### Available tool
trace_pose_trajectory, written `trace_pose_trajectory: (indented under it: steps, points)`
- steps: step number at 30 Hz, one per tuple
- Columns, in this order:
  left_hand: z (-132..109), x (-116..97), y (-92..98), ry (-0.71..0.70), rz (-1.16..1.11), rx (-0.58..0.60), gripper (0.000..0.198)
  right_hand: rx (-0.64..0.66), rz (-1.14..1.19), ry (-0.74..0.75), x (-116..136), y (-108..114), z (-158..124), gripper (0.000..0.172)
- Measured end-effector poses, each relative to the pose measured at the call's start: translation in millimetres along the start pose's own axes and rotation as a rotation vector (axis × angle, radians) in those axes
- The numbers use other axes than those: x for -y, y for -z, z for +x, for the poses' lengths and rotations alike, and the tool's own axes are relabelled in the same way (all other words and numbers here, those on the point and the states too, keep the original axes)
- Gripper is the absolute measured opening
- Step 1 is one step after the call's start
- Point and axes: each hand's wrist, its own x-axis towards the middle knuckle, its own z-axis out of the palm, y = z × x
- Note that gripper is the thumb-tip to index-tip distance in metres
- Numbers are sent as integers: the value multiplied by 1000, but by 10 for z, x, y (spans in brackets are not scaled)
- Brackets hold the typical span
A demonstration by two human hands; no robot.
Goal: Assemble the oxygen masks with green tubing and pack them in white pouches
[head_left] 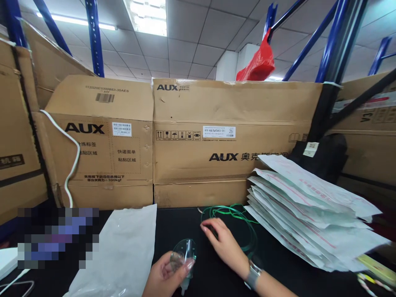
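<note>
In the head view, my left hand (171,271) is closed around a clear, green-tinted face mask (189,246) with a pale spout at its lower end. The mask is tilted above the black table. To its right, my right hand (224,241), with a grey band at the wrist, has thumb and index fingertips pinched together at the left edge of a coil of green plastic tubing (254,236). Part of the coil lies behind this hand and wrist. Whether the tubing joins the mask cannot be seen.
A white plastic bag (123,247) lies left of my hands. On the right leans a tall stack of printed white pouches (306,210). Large cardboard boxes (198,165) wall off the table's back. A white cable (74,161) hangs at left; a blurred-out patch (55,239) is below.
</note>
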Motion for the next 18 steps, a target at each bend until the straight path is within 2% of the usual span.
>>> trace_pose_trajectory:
  steps: [2,5,9,13,16,18]
  points:
    - [-16,7,-30,-17,6,-26,37,-36,-92,-29,-137,-58,226,21]
    - [-35,12,-62,-54,39,-61,39,-45,-219,-103,-320,-209,543,26]
    - [-23,31,-73,-47,32,-76,43,-17,-326,-197,-432,-409,773,27]
    - [-11,56,-91,-69,69,-109,42,-2,-357,-190,-317,-456,685,27]
    - [-6,65,-95,-121,133,-147,39,-22,-345,-109,-131,-351,439,13]
    - [5,67,-81,-177,184,-147,39,-41,-319,-58,-10,-248,243,15]
